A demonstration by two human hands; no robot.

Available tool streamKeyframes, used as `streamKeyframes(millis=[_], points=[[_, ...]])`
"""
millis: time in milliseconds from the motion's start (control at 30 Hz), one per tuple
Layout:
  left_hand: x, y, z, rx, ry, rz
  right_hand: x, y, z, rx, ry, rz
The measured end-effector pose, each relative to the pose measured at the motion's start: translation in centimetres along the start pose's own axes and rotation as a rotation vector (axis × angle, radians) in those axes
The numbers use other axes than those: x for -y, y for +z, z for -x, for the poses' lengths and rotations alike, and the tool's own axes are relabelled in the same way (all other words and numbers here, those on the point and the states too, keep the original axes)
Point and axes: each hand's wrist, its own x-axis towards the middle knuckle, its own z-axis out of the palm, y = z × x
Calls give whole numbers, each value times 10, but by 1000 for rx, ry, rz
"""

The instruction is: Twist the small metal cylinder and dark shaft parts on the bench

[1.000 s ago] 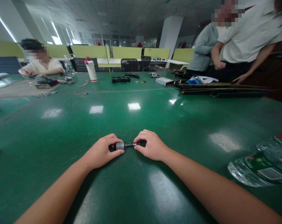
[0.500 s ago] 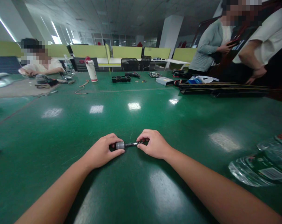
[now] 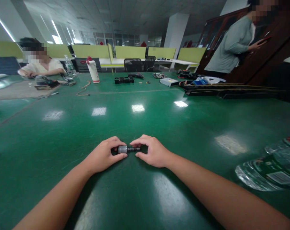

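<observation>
A short grey metal cylinder [image 3: 122, 149] with a thin shaft, like a small motor, lies level at the green table's surface. My left hand [image 3: 103, 157] is closed round its sides, thumb in front and fingers behind. From the cylinder the shaft [image 3: 138, 149] points right. A dark coiled piece like a spring [image 3: 131, 149] sits around the shaft, close to the cylinder. My right hand [image 3: 155, 152] is at the shaft's free end, its thumb and fingers apart on either side with a gap between. Whether a fingertip touches the shaft I cannot tell.
Plastic bottles [image 3: 267, 174] lie at the right on the green table [image 3: 111, 198]. Farther back stand a white flask [image 3: 94, 72], a black slotted part [image 3: 124, 80], a silver box [image 3: 169, 82] and long dark strips [image 3: 231, 91]. One person sits far left; another stands right.
The coiled piece has moved left along the shaft towards the cylinder. My right hand has shifted slightly left and its fingers have parted. At the right, the people have moved rightward.
</observation>
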Motion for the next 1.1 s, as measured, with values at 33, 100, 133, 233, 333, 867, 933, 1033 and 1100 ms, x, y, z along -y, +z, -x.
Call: streamKeyframes(millis=[33, 100, 133, 233, 333, 867, 933, 1033, 1100], points=[[0, 0, 0, 2, -1, -3, 1, 0, 0, 6, -4, -3], [0, 0, 0, -1, -3, -7, 1, 1, 0, 7, 1, 14], [0, 0, 0, -1, -4, -6, 1, 2, 0, 3, 2, 33], [0, 1, 0, 2, 3, -6, 1, 3, -1, -24, 4, 97], [1, 1, -1, -2, 4, -11, 0, 5, -2, -28, 11, 132], [1, 2, -1, -4, 23, -23, 1, 3, -2, 55, 23, 176], [0, 1, -1, -2, 23, -25, 1, 3, -3, 54, 26, 173], [0, 1, 0, 3, 21, -24, 0, 3, -3, 50, 28, 169], [0, 2, 0, 4, 20, -25, 0, 3, -3, 47, 26, 167]])
